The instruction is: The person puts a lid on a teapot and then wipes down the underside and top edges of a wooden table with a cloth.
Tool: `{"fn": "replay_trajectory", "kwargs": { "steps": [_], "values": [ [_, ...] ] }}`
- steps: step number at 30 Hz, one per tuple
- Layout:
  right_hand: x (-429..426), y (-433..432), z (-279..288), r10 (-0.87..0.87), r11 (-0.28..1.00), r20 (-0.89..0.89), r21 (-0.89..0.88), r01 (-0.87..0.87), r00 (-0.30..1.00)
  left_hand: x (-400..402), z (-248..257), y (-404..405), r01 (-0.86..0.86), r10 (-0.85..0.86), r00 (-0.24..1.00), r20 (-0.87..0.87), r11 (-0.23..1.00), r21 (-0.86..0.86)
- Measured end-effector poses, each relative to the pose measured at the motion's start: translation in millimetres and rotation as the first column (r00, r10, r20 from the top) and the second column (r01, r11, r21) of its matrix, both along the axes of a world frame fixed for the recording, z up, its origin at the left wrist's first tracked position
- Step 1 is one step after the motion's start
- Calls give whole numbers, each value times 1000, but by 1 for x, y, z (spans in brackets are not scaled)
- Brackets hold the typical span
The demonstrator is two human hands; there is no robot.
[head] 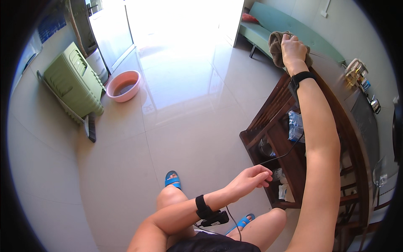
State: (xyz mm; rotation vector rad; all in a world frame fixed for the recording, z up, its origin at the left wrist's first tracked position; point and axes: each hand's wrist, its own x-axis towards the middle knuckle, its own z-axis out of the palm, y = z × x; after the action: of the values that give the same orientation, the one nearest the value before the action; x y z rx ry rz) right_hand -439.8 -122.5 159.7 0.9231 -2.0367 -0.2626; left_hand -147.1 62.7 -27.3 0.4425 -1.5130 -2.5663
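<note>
My right hand (pixel 293 52) grips a bunched brown cloth (pixel 275 49) at the far end of a dark wooden table (pixel 341 118). Some of the cloth is hidden under the fingers. My left hand (pixel 250 179) is held low in front of my body, beside the table's lower shelf (pixel 285 157). It holds nothing that I can see, and its fingers are loosely curled. A thin black cable (pixel 280 156) passes behind the left hand. Both wrists wear black straps, and a small black box (pixel 217 219) hangs by the left one.
A pink basin (pixel 123 86) of murky water stands on the tiled floor near the open door (pixel 110 34). Left of it are a green plastic cabinet (pixel 74 80) and a broom (pixel 90 127). Beyond the table is a green sofa (pixel 289 23). A glass pitcher (pixel 355 72) stands on the tabletop.
</note>
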Motion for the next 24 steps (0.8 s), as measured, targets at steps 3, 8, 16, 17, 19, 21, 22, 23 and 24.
{"fn": "replay_trajectory", "kwargs": {
  "steps": [3, 8, 16, 17, 19, 21, 22, 23, 24],
  "values": [
    [3, 8, -1, 15, 1000, -28, 17, -14, 999, -4, 1, -2, -13, 13, 1000, 2, 1000, -1],
    [11, 34, 5, -21, 998, 3, 53, 21, 1000, -12, -4, -5, -39, 39, 999, -7, 999, 1],
    [25, 101, 14, 5, 995, 36, 100, -9, 999, -18, -1, -11, -75, 76, 997, 18, 997, -9],
    [27, 110, 14, 31, 996, 24, 87, -33, 999, -19, -4, -12, -80, 80, 997, 9, 997, -6],
    [27, 131, 13, 28, 996, 13, 89, -29, 1000, -19, -2, -13, -88, 88, 996, 2, 996, -26],
    [26, 150, 14, 89, 994, 53, 60, -92, 995, -20, -8, -14, -102, 101, 994, -32, 993, -52],
    [24, 161, 13, 100, 994, 45, 37, -101, 994, -21, -9, -14, -116, 114, 993, -28, 992, -51],
    [25, 174, 10, 74, 996, 52, 54, -77, 996, -22, -9, -14, -123, 123, 992, -5, 992, -42],
    [27, 187, 14, 72, 996, 58, 45, -74, 996, -23, -8, -13, -124, 123, 992, -8, 991, -43]
  ]
}}
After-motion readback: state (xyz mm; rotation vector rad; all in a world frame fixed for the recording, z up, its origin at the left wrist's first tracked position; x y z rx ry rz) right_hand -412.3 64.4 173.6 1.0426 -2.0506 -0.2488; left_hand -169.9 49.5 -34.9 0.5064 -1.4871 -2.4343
